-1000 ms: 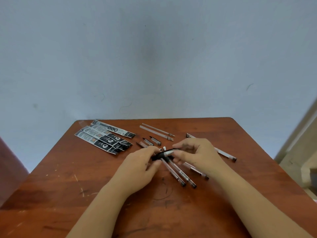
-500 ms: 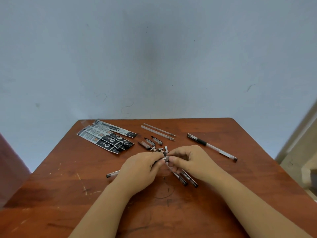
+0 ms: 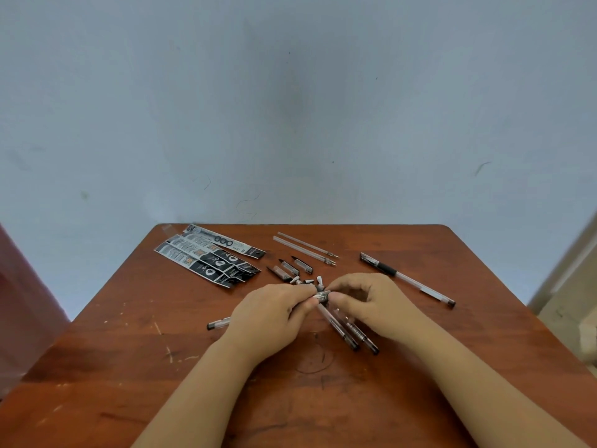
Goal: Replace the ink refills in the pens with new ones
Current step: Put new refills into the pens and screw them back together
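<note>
1. Pinching the metal pen tip [image 3: 323, 296] between both hands, left hand [image 3: 269, 318] and right hand [image 3: 371, 305], above the counter [image 3: 129, 367].
2. I am gripping its clear pen barrel [image 3: 218, 324] leftward, aiming to twist squarely, gently.

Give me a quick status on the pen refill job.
Left hand grips pen, right hand pinches its tip piece. Two bare refills wait behind. Loose caps crowd the work spot.
</note>
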A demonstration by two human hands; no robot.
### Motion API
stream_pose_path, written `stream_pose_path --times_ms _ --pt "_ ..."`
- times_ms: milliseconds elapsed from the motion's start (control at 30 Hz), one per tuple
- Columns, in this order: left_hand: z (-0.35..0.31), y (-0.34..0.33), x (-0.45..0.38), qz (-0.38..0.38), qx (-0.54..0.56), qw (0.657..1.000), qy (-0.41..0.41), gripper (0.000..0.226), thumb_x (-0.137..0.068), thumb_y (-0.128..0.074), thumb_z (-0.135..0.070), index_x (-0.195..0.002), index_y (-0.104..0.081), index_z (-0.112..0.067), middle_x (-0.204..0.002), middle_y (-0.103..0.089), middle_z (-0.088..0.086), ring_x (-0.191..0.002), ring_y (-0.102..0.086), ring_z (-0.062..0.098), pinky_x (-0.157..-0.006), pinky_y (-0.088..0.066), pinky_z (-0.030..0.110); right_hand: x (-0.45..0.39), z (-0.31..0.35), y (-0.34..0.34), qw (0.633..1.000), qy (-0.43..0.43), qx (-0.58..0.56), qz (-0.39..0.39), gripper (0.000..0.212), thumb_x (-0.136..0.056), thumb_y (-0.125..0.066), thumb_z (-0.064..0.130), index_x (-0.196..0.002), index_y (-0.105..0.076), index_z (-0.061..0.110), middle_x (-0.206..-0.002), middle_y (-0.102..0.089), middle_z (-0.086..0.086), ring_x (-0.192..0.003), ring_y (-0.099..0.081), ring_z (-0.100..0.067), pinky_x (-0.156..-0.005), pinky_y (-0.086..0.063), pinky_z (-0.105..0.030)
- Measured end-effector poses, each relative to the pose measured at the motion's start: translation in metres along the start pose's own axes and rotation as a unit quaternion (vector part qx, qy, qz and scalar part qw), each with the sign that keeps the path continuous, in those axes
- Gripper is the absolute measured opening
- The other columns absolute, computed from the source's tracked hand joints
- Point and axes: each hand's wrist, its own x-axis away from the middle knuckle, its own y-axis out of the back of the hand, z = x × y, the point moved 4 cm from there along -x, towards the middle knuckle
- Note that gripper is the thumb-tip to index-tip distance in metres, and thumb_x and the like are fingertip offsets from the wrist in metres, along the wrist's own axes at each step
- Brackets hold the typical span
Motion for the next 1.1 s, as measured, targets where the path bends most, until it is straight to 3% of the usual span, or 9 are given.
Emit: stream_pose_path --times_ms 100,300,467,600,733,833,933,1033,1100 --pt "0.0 0.0 0.0 -0.001 0.007 1.0 -0.005 0.047 -0.083 -0.022 -0.045 -0.105 -0.06 -0.026 -0.085 -0.064 -0.006 -0.08 -0.056 0.011 -0.065 -0.043 0.027 0.0 -0.001 -0.002 1.0 -0.007 -0.024 0.015 0.027 -0.086 -0.053 0.008 -0.076 -0.06 0.032 -0.063 -0.061 0.009 -0.053 -0.057 0.002 -0.055 -0.049 -0.013" --pt "0.0 0.001 0.001 0.007 0.002 1.0 0.011 0.026 -0.094 -0.037 -0.037 -0.113 -0.055 -0.032 -0.085 -0.061 -0.013 -0.081 -0.056 0.009 -0.066 -0.041 0.025 0.002 -0.003 -0.002 0.998 -0.014 -0.057 -0.002 0.023 -0.085 -0.054 0.004 -0.08 -0.063 0.024 -0.056 -0.062 0.01 -0.051 -0.058 0.003 -0.053 -0.046 -0.01" --pt "0.001 -0.001 0.0 0.043 0.017 0.999 0.018 0.025 -0.094 -0.039 -0.037 -0.11 -0.057 -0.029 -0.093 -0.066 -0.007 -0.082 -0.056 0.008 -0.072 -0.044 0.026 0.001 -0.003 -0.004 0.999 -0.015 -0.05 -0.011 0.028 -0.084 -0.055 0.002 -0.082 -0.06 0.03 -0.071 -0.064 0.01 -0.055 -0.06 0.005 -0.056 -0.048 -0.011" --pt "0.003 0.006 -0.001 0.042 0.005 0.998 0.047 0.03 -0.091 -0.04 -0.043 -0.111 -0.056 -0.028 -0.095 -0.064 -0.007 -0.08 -0.055 0.007 -0.072 -0.044 0.024 0.003 0.0 0.001 0.998 -0.01 -0.02 -0.066 0.033 -0.082 -0.056 0.003 -0.073 -0.06 0.034 -0.069 -0.066 0.007 -0.056 -0.06 0.001 -0.06 -0.052 -0.017" --pt "0.015 0.026 0.002 -0.053 0.099 0.985 0.129 0.019 -0.093 -0.039 -0.022 -0.083 -0.056 -0.022 -0.071 -0.057 -0.005 -0.063 -0.048 0.005 -0.064 -0.04 0.026 0.005 0.001 0.013 0.99 -0.02 -0.029 -0.139 0.03 -0.08 -0.059 0.003 -0.071 -0.06 0.031 -0.07 -0.065 0.009 -0.058 -0.059 0.008 -0.055 -0.046 -0.005" --pt "0.033 0.036 0.005 -0.12 0.127 0.962 0.211 0.022 -0.088 -0.04 -0.007 -0.071 -0.052 -0.014 -0.07 -0.059 0.006 -0.062 -0.047 0.014 -0.064 -0.038 0.03 0.004 0.0 0.013 0.988 -0.008 0.046 -0.146 0.022 -0.079 -0.063 0.003 -0.078 -0.066 0.026 -0.073 -0.062 0.015 -0.063 -0.058 0.008 -0.06 -0.043 0.0" --pt "0.044 0.035 0.004 -0.096 0.076 0.964 0.236 0.017 -0.09 -0.039 -0.013 -0.084 -0.055 -0.014 -0.076 -0.058 0.001 -0.066 -0.047 0.013 -0.061 -0.035 0.025 -0.004 0.005 0.001 0.963 0.057 0.216 -0.151 0.015 -0.073 -0.068 0.0 -0.081 -0.072 0.012 -0.075 -0.065 0.008 -0.063 -0.054 0.005 -0.07 -0.041 0.0" --pt "0.053 0.034 0.004 -0.079 0.045 0.965 0.248 0.021 -0.093 -0.04 -0.018 -0.105 -0.057 -0.016 -0.101 -0.061 0.002 -0.088 -0.052 0.017 -0.075 -0.039 0.027 -0.017 0.016 -0.02 0.929 0.125 0.334 -0.099 0.011 -0.06 -0.069 0.01 -0.068 -0.071 0.018 -0.066 -0.07 0.005 -0.062 -0.063 -0.007 -0.056 -0.05 -0.019" --pt "0.056 0.037 0.005 -0.097 0.033 0.962 0.253 0.024 -0.094 -0.042 -0.021 -0.112 -0.057 -0.02 -0.111 -0.06 0.001 -0.101 -0.052 0.017 -0.082 -0.039 0.027 -0.026 0.031 -0.029 0.91 0.142 0.377 -0.102 0.01 -0.054 -0.073 0.015 -0.062 -0.069 0.021 -0.059 -0.068 0.007 -0.057 -0.063 -0.014 -0.048 -0.037 -0.016"
